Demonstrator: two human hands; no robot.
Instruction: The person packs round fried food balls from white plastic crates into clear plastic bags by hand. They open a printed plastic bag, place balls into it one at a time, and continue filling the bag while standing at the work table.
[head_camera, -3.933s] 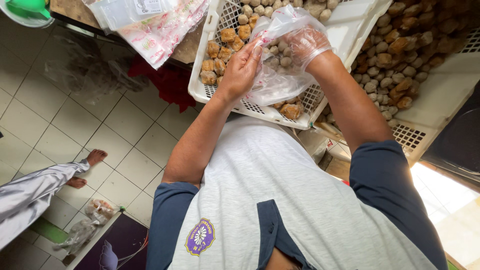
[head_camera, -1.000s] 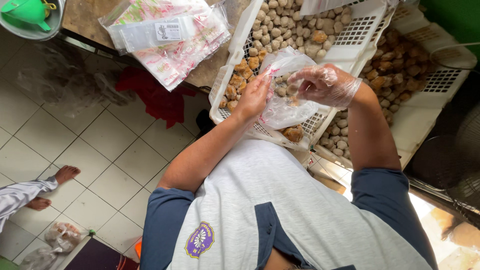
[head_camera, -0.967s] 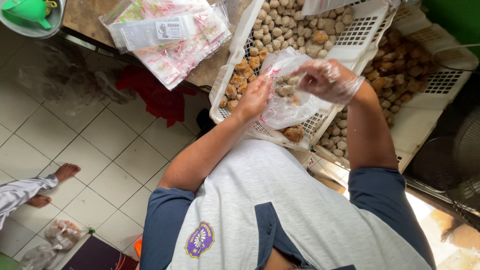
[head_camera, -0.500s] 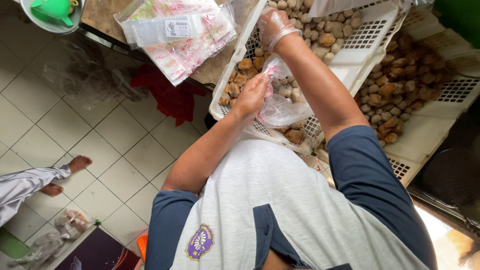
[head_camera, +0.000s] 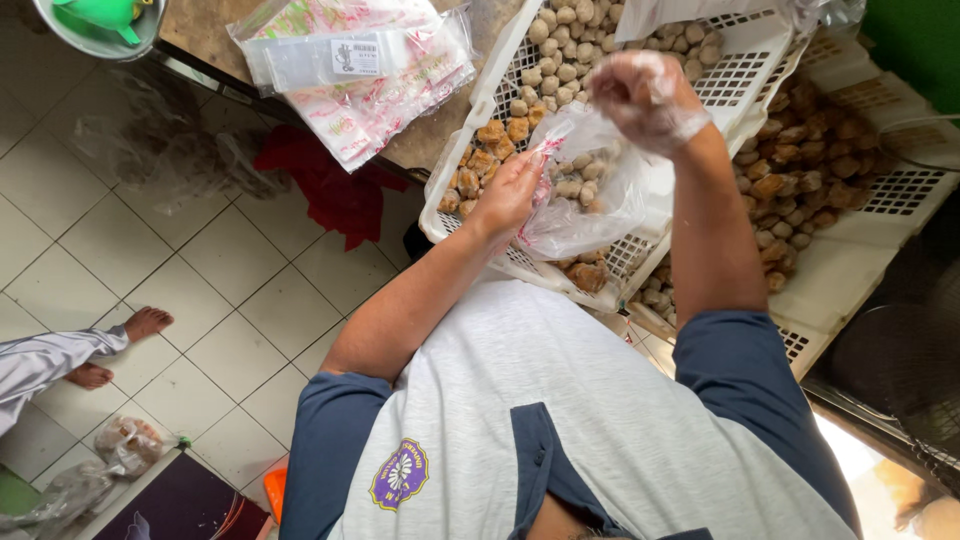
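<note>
Head view – only one camera, so everything comes from it.

Step in hand, as I read it: filling the clear plastic bag (head_camera: 585, 195) with pale round balls from the white slotted tray (head_camera: 745, 70). To do it well I judge: keep the bag mouth pulled wide and facing up, keep the bag resting over the tray so strays fall back in, bring my gloved hand right over the opening before letting go, and don't let the film fold under the load.

Bag location – between my two hands, lying over the near part of the white tray, already holding a cluster of pale balls in its lower half. Darker fried pieces (head_camera: 495, 135) sit in the tray just beside my left fingers.

Left hand (head_camera: 510, 190): bare, forearm reaching up from my left side, fingers pressed together and pinching the bag's rim, holding the mouth up.

Right hand (head_camera: 645, 95): in a thin clear glove, elbow bent, forearm rising steeply, wrist cocked over the bag opening. Fingers curled in a loose fist; cannot tell whether balls are inside it.

Around: a second tray of brown balls (head_camera: 800, 150) to the right, a stack of printed packets (head_camera: 360, 70) on the counter to the left, tiled floor (head_camera: 200, 290) below, another person's bare feet (head_camera: 120, 345) at the left edge.
</note>
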